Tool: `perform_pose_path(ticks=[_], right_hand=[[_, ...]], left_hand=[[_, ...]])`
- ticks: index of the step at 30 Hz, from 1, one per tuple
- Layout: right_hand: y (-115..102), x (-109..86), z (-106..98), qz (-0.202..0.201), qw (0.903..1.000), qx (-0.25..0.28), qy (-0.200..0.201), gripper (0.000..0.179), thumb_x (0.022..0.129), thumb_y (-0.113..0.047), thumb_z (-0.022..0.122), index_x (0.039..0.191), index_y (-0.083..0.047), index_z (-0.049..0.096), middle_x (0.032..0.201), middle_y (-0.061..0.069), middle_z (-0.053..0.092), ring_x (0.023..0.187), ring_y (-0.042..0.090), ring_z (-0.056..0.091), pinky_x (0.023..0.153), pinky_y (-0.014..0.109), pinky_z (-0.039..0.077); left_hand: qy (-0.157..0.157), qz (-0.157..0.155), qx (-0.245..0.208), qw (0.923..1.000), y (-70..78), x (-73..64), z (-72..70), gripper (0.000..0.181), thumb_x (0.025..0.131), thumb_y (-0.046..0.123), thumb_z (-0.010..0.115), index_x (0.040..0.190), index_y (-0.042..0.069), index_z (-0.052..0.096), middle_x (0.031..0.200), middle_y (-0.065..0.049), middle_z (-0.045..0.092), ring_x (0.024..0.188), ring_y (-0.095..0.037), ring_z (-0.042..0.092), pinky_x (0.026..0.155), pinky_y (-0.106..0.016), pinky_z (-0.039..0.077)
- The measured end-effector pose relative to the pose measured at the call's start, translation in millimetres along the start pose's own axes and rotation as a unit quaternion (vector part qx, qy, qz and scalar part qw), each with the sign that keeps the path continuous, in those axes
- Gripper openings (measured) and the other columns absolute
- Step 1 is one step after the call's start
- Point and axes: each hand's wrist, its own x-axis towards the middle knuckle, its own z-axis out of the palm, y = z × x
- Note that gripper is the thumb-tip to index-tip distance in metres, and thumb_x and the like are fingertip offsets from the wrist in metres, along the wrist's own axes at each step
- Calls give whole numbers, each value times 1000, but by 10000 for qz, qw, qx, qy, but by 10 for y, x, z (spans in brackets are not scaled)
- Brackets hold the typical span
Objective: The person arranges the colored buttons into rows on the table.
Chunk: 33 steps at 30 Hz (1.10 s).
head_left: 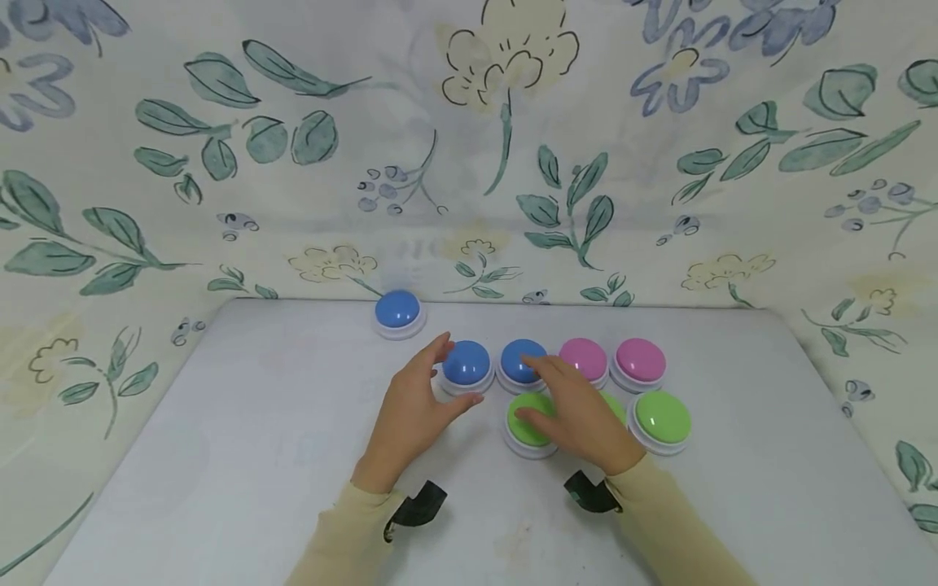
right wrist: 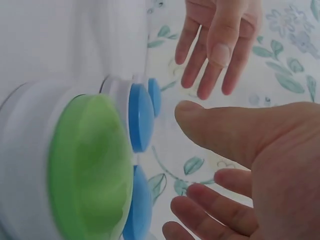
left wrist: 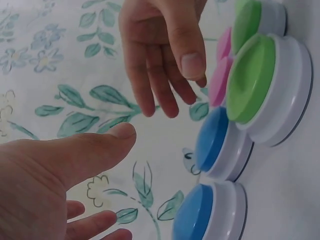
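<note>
My left hand point(head_left: 412, 411) hovers beside a blue push button point(head_left: 466, 363) on a white base, thumb and fingers spread. Above the right-hand group is my right hand point(head_left: 582, 413), partly covering a second blue button point(head_left: 519, 366) and a green button point(head_left: 529, 427). Another green button point(head_left: 614, 407) is mostly hidden behind it. In the left wrist view, both hands stand off the button tops with nothing between the fingers. The right wrist view shows a green button point(right wrist: 92, 170) close by, apart from the right thumb.
A third blue button point(head_left: 397, 309) sits at the back, left of the others. Two pink buttons point(head_left: 641, 360) stand behind the green row, which ends at a green button point(head_left: 663, 417). Floral cloth point(head_left: 330, 212) rises behind the white table point(head_left: 256, 456).
</note>
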Motion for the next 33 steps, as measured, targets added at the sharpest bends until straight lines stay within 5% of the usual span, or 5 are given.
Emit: perform_pose_path(ticks=[9, 20, 33], right_hand=[[-108, 242, 18, 308, 9984, 481, 21, 71, 90, -30, 77, 150, -12, 45, 140, 9, 56, 124, 25, 57, 102, 44, 52], [-184, 544, 20, 19, 9984, 468, 315, 70, 91, -25, 77, 150, -7, 44, 143, 11, 53, 126, 26, 55, 104, 43, 50], [-342, 890, 65, 385, 9977, 551, 62, 71, 92, -27, 75, 153, -11, 41, 148, 8, 49, 130, 23, 52, 107, 42, 48]], left_hand=[[186, -154, 144, 9996, -95, 76, -111, 87, 77, 23, 89, 148, 0, 44, 141, -16, 58, 127, -32, 57, 102, -48, 51], [328, -261, 236, 9988, -306, 240, -257, 85, 81, 25, 86, 149, -2, 41, 141, -18, 57, 128, -35, 55, 103, -50, 50], [481, -533, 240, 9971, -619, 514, -397, 79, 86, 26, 82, 148, -3, 42, 140, -21, 56, 128, -36, 55, 105, -51, 47]])
